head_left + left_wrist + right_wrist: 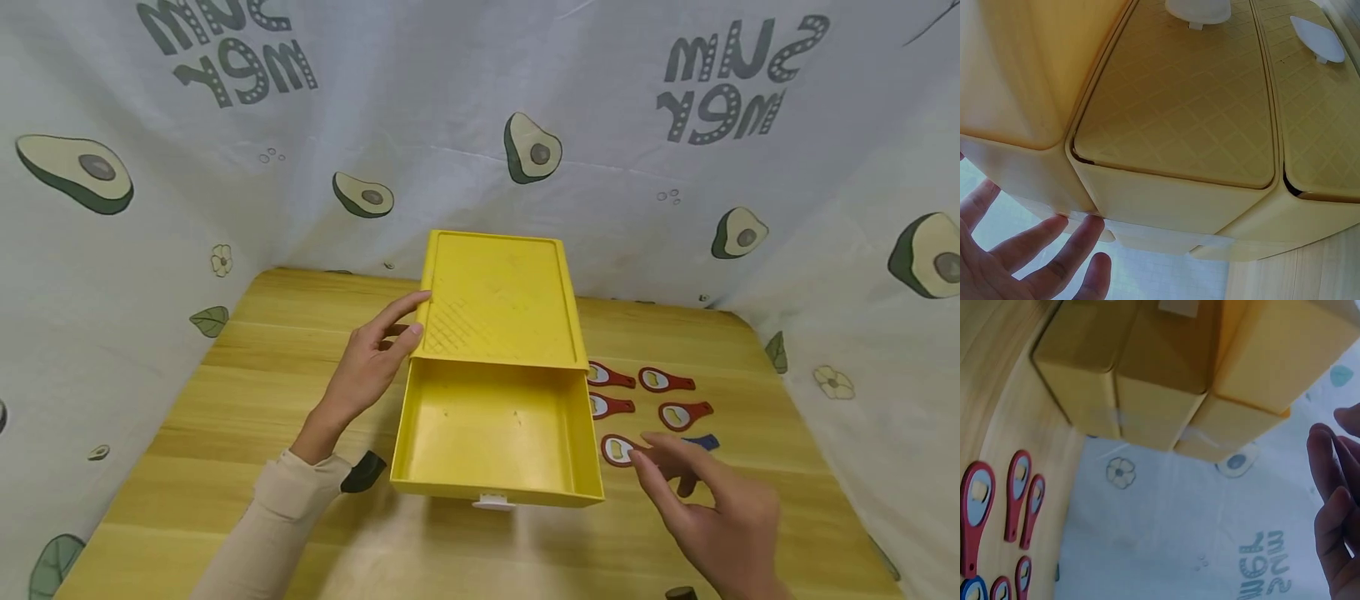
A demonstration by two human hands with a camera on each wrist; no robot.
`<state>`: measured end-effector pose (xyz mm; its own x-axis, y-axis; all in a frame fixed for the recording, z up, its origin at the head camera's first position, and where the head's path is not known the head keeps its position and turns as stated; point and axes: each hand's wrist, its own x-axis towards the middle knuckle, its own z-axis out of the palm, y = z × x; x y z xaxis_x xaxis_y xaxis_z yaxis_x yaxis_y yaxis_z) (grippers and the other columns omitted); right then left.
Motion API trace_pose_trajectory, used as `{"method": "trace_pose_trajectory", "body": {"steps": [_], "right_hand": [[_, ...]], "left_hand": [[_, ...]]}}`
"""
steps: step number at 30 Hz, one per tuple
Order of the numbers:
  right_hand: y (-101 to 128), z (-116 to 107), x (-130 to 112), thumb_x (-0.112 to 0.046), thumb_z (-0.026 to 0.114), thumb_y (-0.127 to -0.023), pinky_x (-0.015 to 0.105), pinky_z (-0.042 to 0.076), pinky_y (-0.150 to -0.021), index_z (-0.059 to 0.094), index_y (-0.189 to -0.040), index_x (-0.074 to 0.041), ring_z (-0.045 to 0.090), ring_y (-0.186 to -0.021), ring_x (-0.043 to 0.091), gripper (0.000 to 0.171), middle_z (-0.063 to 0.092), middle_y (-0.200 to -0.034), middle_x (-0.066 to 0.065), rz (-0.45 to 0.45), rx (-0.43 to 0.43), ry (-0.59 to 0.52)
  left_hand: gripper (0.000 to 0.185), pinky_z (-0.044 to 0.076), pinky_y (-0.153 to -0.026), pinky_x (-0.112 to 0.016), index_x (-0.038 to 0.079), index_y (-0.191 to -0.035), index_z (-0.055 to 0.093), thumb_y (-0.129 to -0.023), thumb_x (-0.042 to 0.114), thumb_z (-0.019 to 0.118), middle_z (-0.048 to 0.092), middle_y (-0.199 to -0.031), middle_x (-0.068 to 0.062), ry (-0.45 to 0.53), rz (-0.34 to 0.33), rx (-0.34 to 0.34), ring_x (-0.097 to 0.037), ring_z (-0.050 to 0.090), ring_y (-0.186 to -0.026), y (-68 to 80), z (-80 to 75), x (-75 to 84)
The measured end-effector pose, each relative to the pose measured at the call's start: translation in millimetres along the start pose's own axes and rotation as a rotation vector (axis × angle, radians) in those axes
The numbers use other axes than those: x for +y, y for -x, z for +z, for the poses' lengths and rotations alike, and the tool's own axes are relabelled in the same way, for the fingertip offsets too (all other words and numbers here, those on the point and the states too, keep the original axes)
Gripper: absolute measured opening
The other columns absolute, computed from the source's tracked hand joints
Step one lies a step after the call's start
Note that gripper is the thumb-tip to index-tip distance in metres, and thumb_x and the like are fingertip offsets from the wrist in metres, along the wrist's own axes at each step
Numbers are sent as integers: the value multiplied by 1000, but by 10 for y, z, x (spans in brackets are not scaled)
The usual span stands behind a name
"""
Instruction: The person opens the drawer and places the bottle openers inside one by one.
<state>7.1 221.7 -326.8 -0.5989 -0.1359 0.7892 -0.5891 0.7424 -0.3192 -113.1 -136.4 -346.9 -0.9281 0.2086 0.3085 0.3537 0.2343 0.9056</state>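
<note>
With the left hand (372, 360) only resting flat on the box (501, 298) and the right hand (708, 508) open and empty above the openers (652, 408), the drawer (495, 437) could slide out too far.

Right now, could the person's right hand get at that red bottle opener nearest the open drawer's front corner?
Probably yes. The right hand hovers open just beside the red opener, which lies flat on the table outside the yellow drawer, with nothing between them.
</note>
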Motion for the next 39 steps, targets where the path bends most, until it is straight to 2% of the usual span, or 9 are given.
{"method": "trace_pose_trajectory", "body": {"steps": [2, 4, 7, 11, 16, 22, 29, 33, 39], "right_hand": [[-2, 2, 121, -54, 60, -95, 12, 39, -50, 77, -90, -4, 54, -53, -4, 53, 69, -61, 3, -9, -64, 25], [6, -1, 243, -51, 65, -94, 12, 41, -52, 77, -95, -8, 55, -55, -5, 45, 71, -65, -1, -7, -149, 31], [21, 21, 384, -29, 81, -85, 11, 43, -52, 76, -100, -11, 53, -55, -6, 24, 72, -69, -3, 2, -249, 49], [59, 87, 533, -3, 88, -66, 12, 43, -51, 75, -103, -12, 50, -52, -7, 41, 73, -71, -3, 22, -304, 91], [117, 160, 696, -6, 89, -66, 14, 44, -52, 74, -106, -12, 53, -54, -4, 43, 74, -75, -3, 62, -370, 113], [201, 229, 913, -15, 89, -71, 23, 47, -59, 72, -115, -15, 55, -74, 5, 48, 74, -103, 0, 81, -579, 76], [302, 309, 1102, -23, 88, -75, 54, 52, -85, 72, -118, -16, 60, -108, 29, 47, 68, -120, 4, 111, -724, 79], [351, 347, 1181, -26, 87, -76, 58, 51, -86, 72, -117, -14, 60, -110, 34, 46, 66, -121, 7, 137, -760, 71], [411, 391, 1257, -21, 89, -72, 53, 53, -85, 74, -115, -15, 61, -107, 28, 46, 67, -120, 4, 44, -747, 76]], "left_hand": [[41, 51, -92, -46, 35, -146, 51, -105, 31, 52, 49, -151, 11, -3, 2, 0, -22, 63, -120, -5, 2, 4], [42, 51, -92, -46, 35, -146, 50, -105, 30, 52, 49, -151, 10, -4, 3, -3, -22, 63, -119, -9, 3, 6], [42, 51, -92, -45, 33, -147, 50, -105, 29, 52, 49, -151, 9, -11, 1, -2, -23, 63, -118, -9, -1, 2], [42, 52, -91, -45, 32, -146, 51, -105, 29, 52, 48, -152, 8, -21, -4, -4, -24, 64, -117, -4, -2, 9], [41, 52, -92, -45, 36, -145, 52, -104, 33, 52, 49, -150, 12, -32, -11, -4, -21, 64, -117, -11, 1, 26], [40, 52, -92, -45, 37, -144, 52, -105, 33, 52, 49, -150, 13, -34, -14, 4, -20, 64, -116, -5, -13, 18], [40, 52, -92, -48, 37, -145, 52, -105, 33, 51, 48, -151, 12, -24, -15, 1, -24, 64, -117, -8, -12, 3], [40, 51, -93, -49, 36, -145, 52, -105, 32, 51, 48, -151, 12, -20, -17, 2, -27, 64, -118, -3, -11, 5], [41, 53, -91, -45, 34, -145, 52, -105, 31, 52, 48, -152, 9, -40, -14, 4, -25, 65, -117, 2, -11, 20]]}}
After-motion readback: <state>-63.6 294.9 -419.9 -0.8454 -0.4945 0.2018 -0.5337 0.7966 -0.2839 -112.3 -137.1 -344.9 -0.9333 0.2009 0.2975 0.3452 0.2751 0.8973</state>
